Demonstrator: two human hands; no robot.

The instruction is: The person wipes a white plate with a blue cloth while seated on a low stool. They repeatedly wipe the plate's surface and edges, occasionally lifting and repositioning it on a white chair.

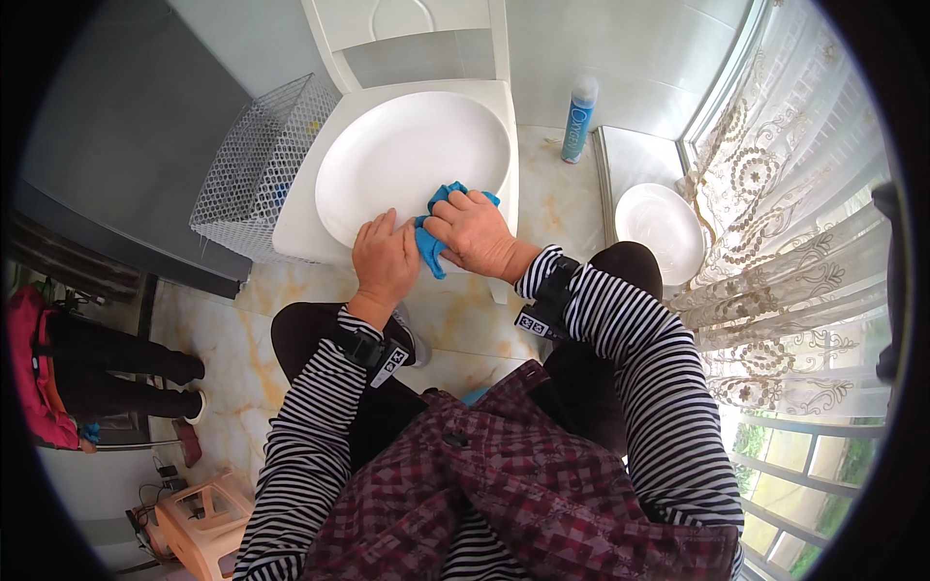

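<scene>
A large white oval plate (414,160) lies on the seat of a white chair (309,218) in front of me. My right hand (472,231) is closed around a crumpled blue cloth (434,250), at the near right rim of the plate. Part of the cloth spreads onto the plate, and another part hangs over the near edge. My left hand (385,258) grips the near rim just left of the cloth, with its fingers over the plate's inner face. The cloth touches the thumb side of this hand. The underside of the rim is hidden.
A white mesh basket (247,160) stands left of the chair. To the right are a blue spray can (579,120), a white plate (660,232) on a low ledge, and a lace curtain (770,290). Another person (109,363) stands at far left, near a peach plastic stool (207,516).
</scene>
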